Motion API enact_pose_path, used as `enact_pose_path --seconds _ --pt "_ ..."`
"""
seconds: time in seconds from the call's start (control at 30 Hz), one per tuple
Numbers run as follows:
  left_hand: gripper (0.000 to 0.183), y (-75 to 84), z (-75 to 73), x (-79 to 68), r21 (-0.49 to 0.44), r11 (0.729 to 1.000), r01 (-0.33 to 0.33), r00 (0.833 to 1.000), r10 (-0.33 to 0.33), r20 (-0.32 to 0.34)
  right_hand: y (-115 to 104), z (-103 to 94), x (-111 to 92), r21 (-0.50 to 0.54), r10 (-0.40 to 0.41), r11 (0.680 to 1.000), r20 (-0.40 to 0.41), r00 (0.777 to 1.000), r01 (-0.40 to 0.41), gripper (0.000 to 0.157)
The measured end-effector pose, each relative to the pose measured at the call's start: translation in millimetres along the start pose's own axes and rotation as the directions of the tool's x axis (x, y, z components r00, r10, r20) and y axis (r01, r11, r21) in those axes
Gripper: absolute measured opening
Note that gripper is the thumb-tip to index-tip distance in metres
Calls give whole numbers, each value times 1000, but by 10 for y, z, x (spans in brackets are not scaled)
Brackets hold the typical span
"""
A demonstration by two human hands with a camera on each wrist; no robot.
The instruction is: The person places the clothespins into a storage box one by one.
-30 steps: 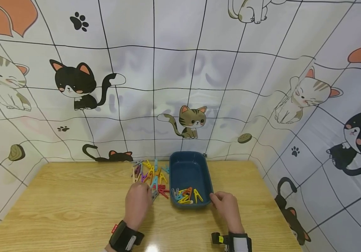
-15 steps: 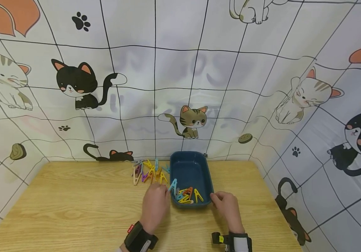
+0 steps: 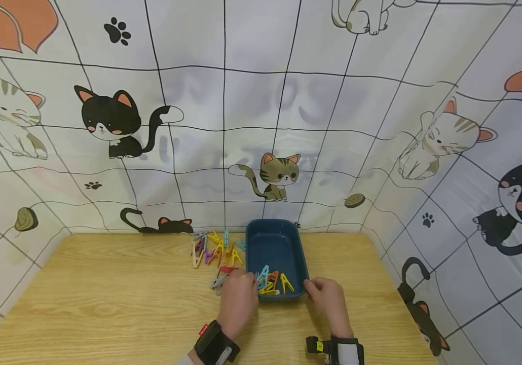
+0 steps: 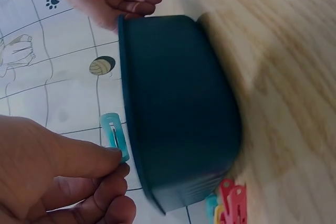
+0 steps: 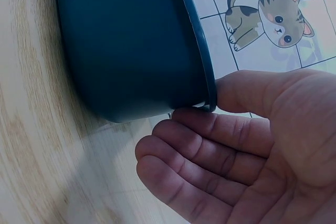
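Observation:
My left hand (image 3: 238, 303) pinches a light blue clothespin (image 4: 114, 135) between thumb and index finger, right above the near left rim of the dark blue plastic tray (image 3: 276, 248). Inside the tray's near end lie several clothespins, among them a yellow clothespin (image 3: 286, 283) and an orange clothespin (image 3: 273, 277). At the near right corner, my right hand (image 3: 329, 299) grips the tray's rim with thumb and index finger. The right wrist view shows its other fingers loosely bent below the rim.
Left of the tray, a loose pile of clothespins (image 3: 217, 248) spreads over the wooden table (image 3: 119, 294). A red clothespin (image 3: 228, 269) and a grey clothespin (image 3: 218, 280) lie close beside my left hand. A cat-patterned cloth (image 3: 197, 111) stands behind the table.
My left hand has come right from the pile with the light blue clothespin, bringing it over the tray's near left rim. The right hand and the tray have kept their place.

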State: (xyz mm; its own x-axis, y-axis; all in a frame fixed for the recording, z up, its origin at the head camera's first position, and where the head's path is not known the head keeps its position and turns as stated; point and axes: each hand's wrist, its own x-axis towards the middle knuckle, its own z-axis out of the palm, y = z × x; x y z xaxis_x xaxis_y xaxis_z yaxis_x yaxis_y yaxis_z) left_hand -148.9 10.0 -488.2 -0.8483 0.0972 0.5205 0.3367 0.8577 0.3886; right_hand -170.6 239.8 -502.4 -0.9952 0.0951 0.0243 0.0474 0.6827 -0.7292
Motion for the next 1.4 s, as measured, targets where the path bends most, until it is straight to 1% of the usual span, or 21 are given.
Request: enact_pose_path --seconds 0.1,0.23,0.33,0.53,0.67,0.8,0.9,1.07,1.17,1.27,1.4 --pt "24 -3 55 -13 2 1000 5 1000 -5 16 -11 7 -7 15 -16 1000 -9 1000 16 23" --pt "15 -7 108 -23 -1 1000 10 1000 -9 28 -17 17 -12 16 -17 1000 -12 1000 17 23" --pt "14 -8 121 -25 -4 1000 14 999 -13 32 -22 20 -21 13 -8 1000 -6 1000 8 23" --pt "17 -7 58 -21 -15 999 39 998 -39 48 -23 8 -24 20 -9 1000 -6 1000 9 24" --pt "16 -43 -14 -19 -32 998 63 997 -62 38 -15 9 -18 15 1 1000 -7 1000 -1 25" --pt "15 -135 -81 -17 -29 995 93 996 -93 20 -7 18 -9 12 9 1000 -8 1000 -9 26" --pt "14 -229 -134 -14 -27 994 104 994 -104 -13 -7 20 -6 12 6 1000 -14 1000 -6 25" --pt "14 -411 -207 -30 -6 996 84 993 -84 -84 -10 9 -11 6 -6 1000 -15 1000 6 24" --pt "14 -517 -238 -51 21 996 92 992 -89 -88 -17 0 -17 6 -5 1000 -13 1000 5 24" --pt "15 -615 -254 -81 34 994 105 992 -102 -71 -22 -3 -21 8 -8 1000 -13 1000 8 24" --pt "21 -716 -266 -119 51 995 90 994 -87 -62 -12 0 -21 11 -10 1000 -11 1000 10 24"
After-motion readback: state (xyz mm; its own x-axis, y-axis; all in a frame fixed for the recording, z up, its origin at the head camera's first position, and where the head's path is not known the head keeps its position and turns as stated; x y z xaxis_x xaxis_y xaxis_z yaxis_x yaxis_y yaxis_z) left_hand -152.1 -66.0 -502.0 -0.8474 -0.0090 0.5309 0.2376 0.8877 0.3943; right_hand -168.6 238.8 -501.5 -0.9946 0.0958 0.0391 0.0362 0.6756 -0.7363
